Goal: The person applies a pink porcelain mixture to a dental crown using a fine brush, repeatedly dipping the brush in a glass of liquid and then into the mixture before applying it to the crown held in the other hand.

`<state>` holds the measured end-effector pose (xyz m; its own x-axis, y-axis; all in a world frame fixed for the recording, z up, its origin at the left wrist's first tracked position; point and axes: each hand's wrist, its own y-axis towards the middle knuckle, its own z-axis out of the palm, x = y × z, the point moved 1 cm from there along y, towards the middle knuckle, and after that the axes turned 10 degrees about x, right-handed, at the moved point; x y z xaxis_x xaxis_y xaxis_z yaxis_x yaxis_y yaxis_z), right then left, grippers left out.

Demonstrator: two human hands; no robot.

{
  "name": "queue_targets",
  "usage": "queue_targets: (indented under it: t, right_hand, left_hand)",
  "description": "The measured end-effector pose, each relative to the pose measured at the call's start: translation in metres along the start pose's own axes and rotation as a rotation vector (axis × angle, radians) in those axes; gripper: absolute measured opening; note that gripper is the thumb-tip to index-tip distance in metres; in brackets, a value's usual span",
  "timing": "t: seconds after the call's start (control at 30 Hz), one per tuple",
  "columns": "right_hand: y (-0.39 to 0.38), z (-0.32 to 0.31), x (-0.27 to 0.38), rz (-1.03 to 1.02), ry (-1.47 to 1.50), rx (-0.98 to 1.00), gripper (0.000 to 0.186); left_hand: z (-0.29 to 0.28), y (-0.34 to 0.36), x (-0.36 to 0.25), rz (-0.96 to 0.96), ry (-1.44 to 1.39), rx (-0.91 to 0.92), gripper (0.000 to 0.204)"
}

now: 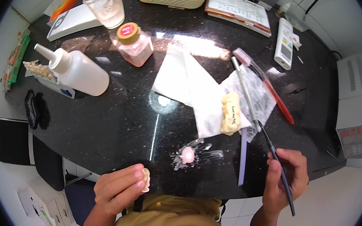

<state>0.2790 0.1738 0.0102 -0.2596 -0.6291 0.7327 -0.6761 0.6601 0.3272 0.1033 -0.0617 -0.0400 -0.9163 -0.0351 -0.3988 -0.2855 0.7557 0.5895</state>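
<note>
While the left hand (119,190) pinches a plaster piece (145,179) (fingertips closed), the right hand (285,179) grips a brush (275,156) — apart.

Black speckled countertop (115,119), glossy light glare; white tiled floor (338,202); black chair (10,140) at left.
</note>
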Motion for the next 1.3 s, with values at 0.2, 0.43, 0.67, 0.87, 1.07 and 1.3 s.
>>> queue_targets:
  t: [0.2,0.43,0.67,0.87,1.07,1.3]
  right_hand:
    - [0.010,-0.005,-0.011,0.026,-0.181,0.089,0.013]
    - [-0.029,-0.004,0.006,-0.101,0.389,0.001,0.016]
    - [-0.024,0.051,0.034,-0.194,0.730,0.377,0.019]
    - [-0.016,0.062,0.038,-0.226,0.646,0.405,0.019]
    - [-0.014,0.065,0.039,-0.259,0.594,0.452,0.020]
    - [-0.012,0.065,0.041,-0.270,0.571,0.477,0.019]
  left_hand:
    - [0.002,-0.003,-0.002,-0.019,0.002,-0.003,0.030]
    - [0.008,0.007,0.005,0.027,-0.172,-0.013,0.031]
    - [-0.002,0.002,0.002,-0.036,-0.145,0.016,0.031]
    - [-0.002,0.006,0.001,-0.048,-0.178,0.052,0.029]
    - [-0.005,0.005,0.001,-0.059,-0.201,0.098,0.030]
    - [-0.005,0.006,0.002,-0.064,-0.204,0.089,0.031]
